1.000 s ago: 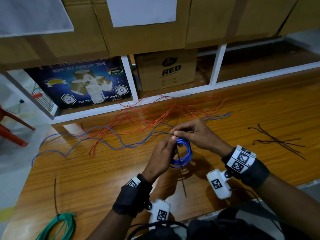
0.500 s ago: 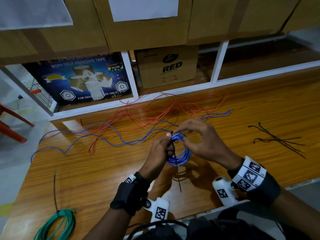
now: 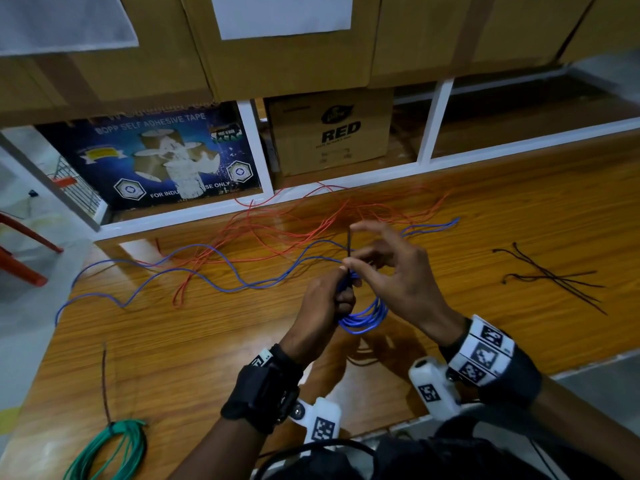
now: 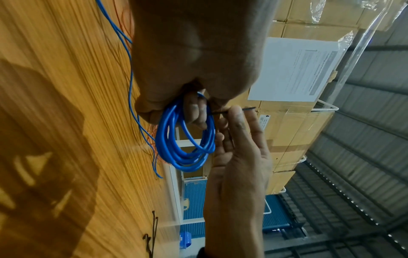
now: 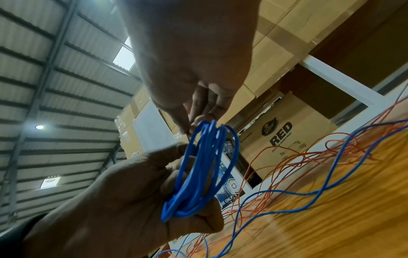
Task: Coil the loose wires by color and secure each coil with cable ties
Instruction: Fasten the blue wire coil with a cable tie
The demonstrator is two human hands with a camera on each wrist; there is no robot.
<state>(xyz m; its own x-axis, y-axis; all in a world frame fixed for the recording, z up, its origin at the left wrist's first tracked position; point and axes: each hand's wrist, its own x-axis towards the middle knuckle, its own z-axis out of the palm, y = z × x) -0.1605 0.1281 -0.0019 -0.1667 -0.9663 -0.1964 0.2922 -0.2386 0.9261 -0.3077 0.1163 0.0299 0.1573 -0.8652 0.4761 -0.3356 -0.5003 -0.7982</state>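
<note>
The left hand (image 3: pixel 323 299) curls round a coil of thin blue wire (image 3: pixel 365 315) above the wooden counter (image 3: pixel 519 209), its loops hanging downward. The right hand (image 3: pixel 398 271) seems to pinch a thin black cable tie (image 3: pixel 348 244) pointing up and away, other fingers (image 3: pixel 367 226) spread.

green coil (image 3: pixel 107 452) cut off at bottom edge, cable tie (image 3: pixel 348 242) base hidden between fingertips, carton print blurred

Wire coil (image 3: pixel 363 317) between both hands, spare ties (image 3: pixel 550 278) right, loose wires (image 3: pixel 277 237) behind
</note>
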